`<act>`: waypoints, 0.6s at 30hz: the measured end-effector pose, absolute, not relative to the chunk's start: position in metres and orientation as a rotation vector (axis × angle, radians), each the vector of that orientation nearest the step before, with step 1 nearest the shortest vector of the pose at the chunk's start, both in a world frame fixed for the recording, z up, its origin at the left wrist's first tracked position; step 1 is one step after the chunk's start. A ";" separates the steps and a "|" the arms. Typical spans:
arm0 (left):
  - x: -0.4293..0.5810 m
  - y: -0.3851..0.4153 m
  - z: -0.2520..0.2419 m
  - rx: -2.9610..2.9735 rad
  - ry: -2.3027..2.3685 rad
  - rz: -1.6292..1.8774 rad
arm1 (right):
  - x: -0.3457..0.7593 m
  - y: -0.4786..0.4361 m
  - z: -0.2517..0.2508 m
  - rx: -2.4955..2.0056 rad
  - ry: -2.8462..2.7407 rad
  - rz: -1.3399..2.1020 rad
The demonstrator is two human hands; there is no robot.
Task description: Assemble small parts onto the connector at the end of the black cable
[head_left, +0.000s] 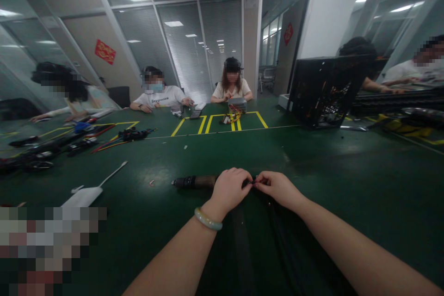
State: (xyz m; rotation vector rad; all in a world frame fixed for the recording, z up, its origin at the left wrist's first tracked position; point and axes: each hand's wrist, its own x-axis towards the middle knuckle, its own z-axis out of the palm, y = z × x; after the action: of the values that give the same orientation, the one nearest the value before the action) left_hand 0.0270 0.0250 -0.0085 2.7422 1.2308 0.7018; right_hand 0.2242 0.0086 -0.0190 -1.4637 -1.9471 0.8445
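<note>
My left hand (231,189), with a pale green bangle (208,219) at its wrist, is closed in a pinch over the table. Close beside it, my right hand (279,188) also pinches, and the fingertips of both almost meet. Something small and dark sits between them, too small to name. Behind my left hand lies a tube-shaped tool, like an electric screwdriver (203,182), with a black nose pointing left. Its right end is hidden, and I cannot tell whether the hand touches it. A dark cable (277,231) runs from below my right hand toward me.
Green table (166,222) with yellow tape marks. A white device with a thin stem (83,196) lies left. Cables and black parts (132,134) are beyond it. A black computer case (322,92) stands back right. Several people sit around; one handles a grey box (237,103).
</note>
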 end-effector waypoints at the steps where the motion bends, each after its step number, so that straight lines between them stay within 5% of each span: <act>1: 0.027 0.025 -0.009 2.740 1.227 0.703 | 0.224 0.008 -0.019 -1.460 -1.946 0.849; 18: 0.027 0.025 -0.008 2.743 1.226 0.687 | 0.223 0.009 -0.018 -1.444 -1.942 0.868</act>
State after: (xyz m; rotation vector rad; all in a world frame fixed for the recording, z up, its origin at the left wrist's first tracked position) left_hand 0.0268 0.0248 -0.0079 2.7433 1.2264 0.6870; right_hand 0.2232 0.0090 -0.0178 -1.4437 -1.9423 0.8677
